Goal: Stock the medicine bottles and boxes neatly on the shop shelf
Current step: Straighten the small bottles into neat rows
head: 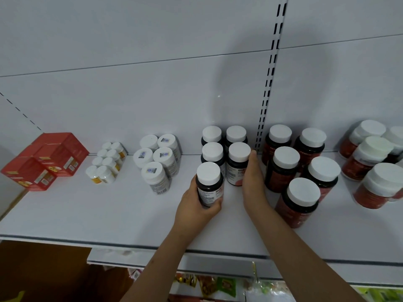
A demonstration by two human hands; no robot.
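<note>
Both forearms reach over the shelf [109,214] edge: left hand [196,205] grips an upright dark bottle [209,184] at its column's front; right hand [254,184], fingers straight, presses the neighbouring bottle [237,164].

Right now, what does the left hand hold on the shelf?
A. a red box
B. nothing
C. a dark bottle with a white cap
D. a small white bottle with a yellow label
C: the left hand has its fingers curled round a dark bottle with a white cap at the front of the dark-bottle group, while the red boxes stand untouched far to the left.
</note>
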